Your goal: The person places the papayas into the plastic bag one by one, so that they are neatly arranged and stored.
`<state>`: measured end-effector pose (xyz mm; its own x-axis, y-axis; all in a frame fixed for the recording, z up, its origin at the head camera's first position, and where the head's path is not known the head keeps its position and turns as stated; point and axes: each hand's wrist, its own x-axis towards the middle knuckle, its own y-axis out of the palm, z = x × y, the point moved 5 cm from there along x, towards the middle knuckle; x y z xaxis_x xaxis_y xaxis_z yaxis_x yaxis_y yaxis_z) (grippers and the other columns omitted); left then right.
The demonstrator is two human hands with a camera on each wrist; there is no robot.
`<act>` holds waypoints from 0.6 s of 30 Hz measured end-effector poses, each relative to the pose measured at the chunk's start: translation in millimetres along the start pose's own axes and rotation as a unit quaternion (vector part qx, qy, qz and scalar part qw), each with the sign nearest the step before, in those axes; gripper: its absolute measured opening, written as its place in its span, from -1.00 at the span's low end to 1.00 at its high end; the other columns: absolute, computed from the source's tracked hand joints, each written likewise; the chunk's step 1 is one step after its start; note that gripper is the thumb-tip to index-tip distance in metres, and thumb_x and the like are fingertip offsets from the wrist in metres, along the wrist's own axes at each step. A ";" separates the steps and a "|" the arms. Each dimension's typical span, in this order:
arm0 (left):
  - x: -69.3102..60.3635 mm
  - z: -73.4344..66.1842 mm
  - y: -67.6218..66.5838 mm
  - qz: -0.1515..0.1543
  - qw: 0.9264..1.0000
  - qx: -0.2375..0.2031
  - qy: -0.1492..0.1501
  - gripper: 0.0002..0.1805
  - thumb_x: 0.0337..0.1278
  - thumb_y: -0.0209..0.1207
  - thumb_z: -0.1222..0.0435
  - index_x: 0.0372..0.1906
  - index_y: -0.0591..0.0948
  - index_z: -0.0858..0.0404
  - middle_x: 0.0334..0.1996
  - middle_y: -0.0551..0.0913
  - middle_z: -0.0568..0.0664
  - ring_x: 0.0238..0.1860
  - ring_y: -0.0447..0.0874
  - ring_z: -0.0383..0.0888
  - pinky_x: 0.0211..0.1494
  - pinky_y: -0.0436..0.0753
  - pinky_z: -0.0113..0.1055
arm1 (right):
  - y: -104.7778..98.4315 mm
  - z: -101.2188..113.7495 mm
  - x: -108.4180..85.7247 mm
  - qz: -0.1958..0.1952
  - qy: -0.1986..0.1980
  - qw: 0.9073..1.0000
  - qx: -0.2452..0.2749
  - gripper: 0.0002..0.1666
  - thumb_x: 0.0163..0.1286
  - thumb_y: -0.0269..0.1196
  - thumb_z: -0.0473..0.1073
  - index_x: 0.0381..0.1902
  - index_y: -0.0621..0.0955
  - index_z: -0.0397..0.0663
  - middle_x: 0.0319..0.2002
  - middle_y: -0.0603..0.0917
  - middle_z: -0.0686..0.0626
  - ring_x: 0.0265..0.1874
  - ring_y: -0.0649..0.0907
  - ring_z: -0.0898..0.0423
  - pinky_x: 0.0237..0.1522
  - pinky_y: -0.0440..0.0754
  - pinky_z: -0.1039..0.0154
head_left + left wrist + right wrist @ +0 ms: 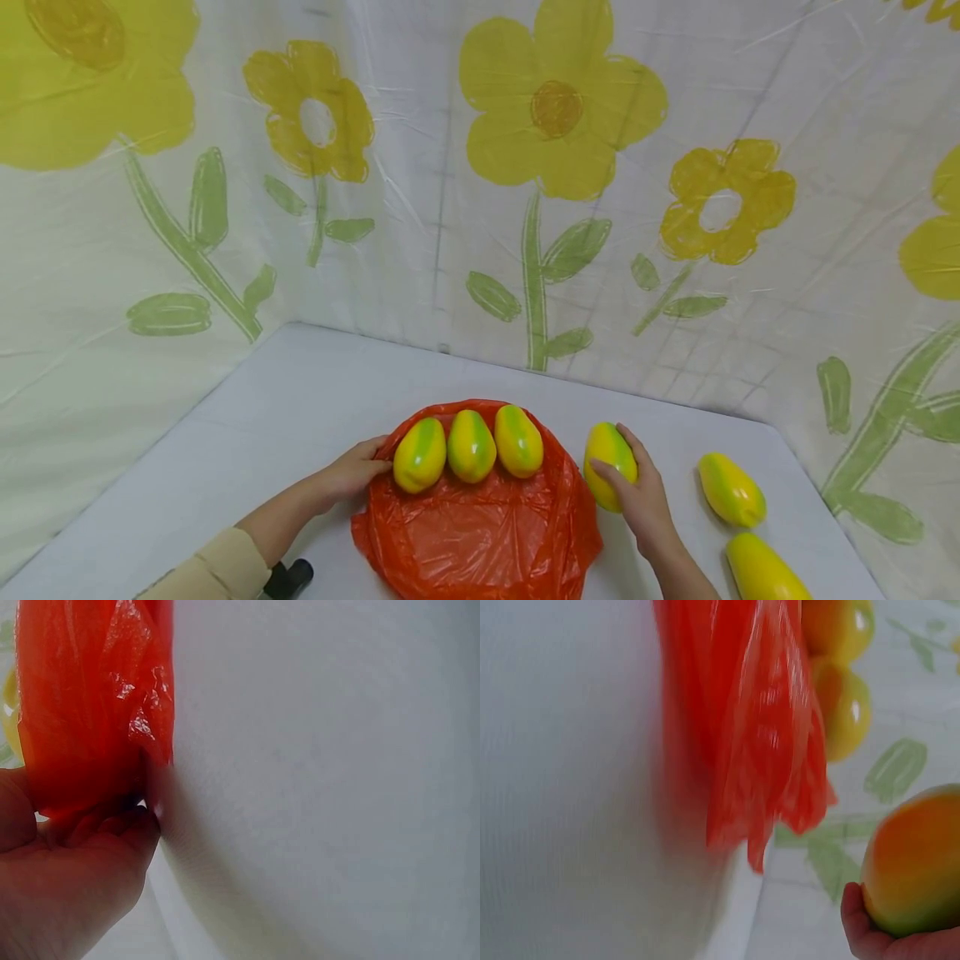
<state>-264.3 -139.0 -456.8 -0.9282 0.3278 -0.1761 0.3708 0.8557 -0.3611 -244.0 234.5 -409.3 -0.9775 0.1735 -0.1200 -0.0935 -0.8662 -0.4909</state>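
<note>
A red plastic bag point(480, 533) covers a round shape on the table, and three yellow-green fruits point(472, 447) lie in a row on its far part. My left hand point(352, 472) grips the bag's left edge; in the left wrist view the fingers of the left hand point(82, 877) curl under the red plastic point(90, 705). Just right of the bag, my right hand point(639, 500) holds another yellow-green fruit point(609, 467). That held fruit point(919, 862) also shows in the right wrist view, beside the hanging bag edge point(757, 735).
Two more yellow fruits point(732, 490) point(765, 570) lie on the white table point(322, 375) at the right. A black object point(288, 578) sits near the left forearm. Behind the table hangs a curtain point(412, 250) printed with yellow flowers.
</note>
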 end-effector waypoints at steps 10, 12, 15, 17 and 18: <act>0.8 1.8 -1.8 -0.008 1.000 0.004 -0.006 -0.57 0.24 -0.06 0.37 0.21 0.37 0.36 0.00 0.54 0.13 -0.18 0.52 -0.13 -0.05 0.66 -0.22 | 33.5 19.1 -17.1 0.028 -0.017 0.998 0.049 -0.12 0.24 0.21 0.08 0.43 0.09 0.18 0.29 0.28 -0.16 0.06 0.38 -0.07 0.03 0.59 0.09; 0.7 2.0 -1.9 -0.010 1.000 0.005 -0.007 -0.57 0.24 -0.06 0.37 0.21 0.37 0.35 0.00 0.54 0.13 -0.18 0.52 -0.13 -0.05 0.66 -0.22 | 39.6 22.1 -20.2 0.032 -0.020 0.998 0.056 -0.12 0.23 0.22 0.10 0.43 0.10 0.18 0.28 0.29 -0.16 0.06 0.40 -0.06 0.04 0.59 0.09; 0.6 2.3 -1.8 -0.010 1.000 0.004 -0.009 -0.57 0.24 -0.06 0.37 0.22 0.37 0.35 0.00 0.54 0.13 -0.17 0.51 -0.13 -0.05 0.66 -0.21 | 50.3 25.4 -26.7 0.045 -0.019 0.996 0.075 -0.10 0.22 0.22 0.13 0.43 0.10 0.16 0.29 0.28 -0.15 0.06 0.41 -0.04 0.05 0.59 0.06; 0.5 2.1 -1.7 -0.007 1.000 0.003 -0.009 -0.56 0.24 -0.05 0.37 0.22 0.37 0.35 0.01 0.54 0.13 -0.17 0.51 -0.12 -0.05 0.66 -0.21 | 58.9 26.8 -31.4 0.059 -0.015 0.994 0.095 -0.08 0.20 0.24 0.15 0.43 0.10 0.17 0.29 0.29 -0.13 0.05 0.43 -0.03 0.04 0.60 0.08; 0.4 1.9 -1.7 -0.007 1.000 0.002 -0.009 -0.56 0.24 -0.05 0.36 0.22 0.36 0.35 0.01 0.54 0.13 -0.17 0.51 -0.12 -0.05 0.66 -0.21 | 63.2 27.7 -33.6 0.067 -0.015 0.992 0.103 -0.08 0.20 0.23 0.15 0.43 0.10 0.16 0.29 0.29 -0.14 0.05 0.43 -0.03 0.02 0.61 0.08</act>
<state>-265.2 -141.2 -457.9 -0.9323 0.3092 -0.1874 0.3585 0.8582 -0.3675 -222.2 160.9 -412.4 -0.9887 0.0390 -0.1448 0.0038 -0.9587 -0.2842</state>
